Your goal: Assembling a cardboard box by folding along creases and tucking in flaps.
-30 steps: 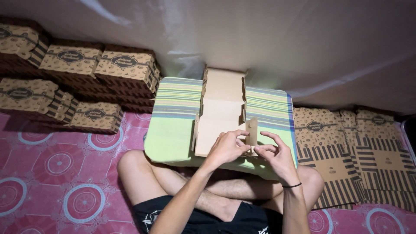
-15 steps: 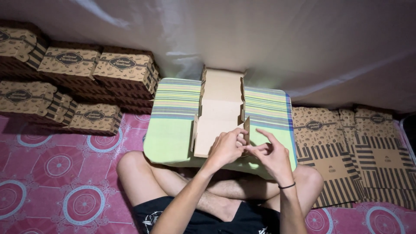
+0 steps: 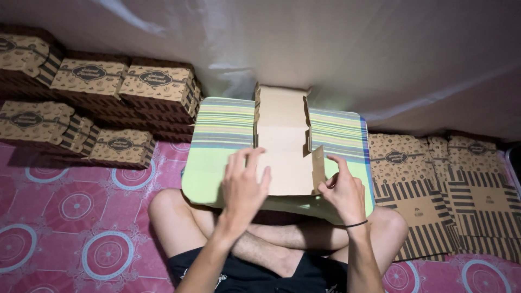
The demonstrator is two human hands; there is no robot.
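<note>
Striped board [image 3: 225,127] — hands on cardboard blank [image 3: 282,146]

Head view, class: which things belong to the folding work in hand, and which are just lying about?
In hand:
cardboard blank
green striped cushion
left hand
right hand

Lying about:
folded boxes
flat printed blanks
pink floor mat

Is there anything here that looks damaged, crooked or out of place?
Nothing stands out. The flat cardboard sheet lies straight on the green striped board, with the left hand on it and the right hand lifting its side flap. The folded boxes are stacked evenly.
</note>
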